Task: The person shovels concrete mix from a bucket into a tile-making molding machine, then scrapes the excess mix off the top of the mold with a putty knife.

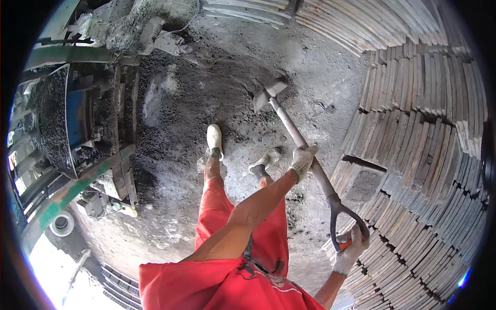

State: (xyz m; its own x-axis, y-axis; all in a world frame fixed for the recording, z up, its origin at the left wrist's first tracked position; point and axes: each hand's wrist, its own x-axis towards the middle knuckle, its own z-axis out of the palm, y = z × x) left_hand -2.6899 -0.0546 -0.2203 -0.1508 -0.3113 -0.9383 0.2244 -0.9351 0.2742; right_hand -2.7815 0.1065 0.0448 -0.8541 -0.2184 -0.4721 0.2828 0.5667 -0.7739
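Note:
A long-handled shovel (295,135) slants across the floor ahead of me, its metal blade (262,100) down at the dark loose grit. My left hand (303,159), in a whitish work glove, is wrapped round the middle of the shaft. At the upper end, my right hand (353,249), gloved as well, is closed on the orange grip of the black D-shaped handle (337,207). Below the blade are my two pale shoes, the left shoe (214,137) and the right shoe (265,159), planted on the grey floor.
Tall stacks of thin boards (408,82) line the right side, close to my right hand. A green-framed machine (77,178) stands at the left. Dark grit (170,113) is spread over the floor, and a clumped heap (135,26) lies at the upper left.

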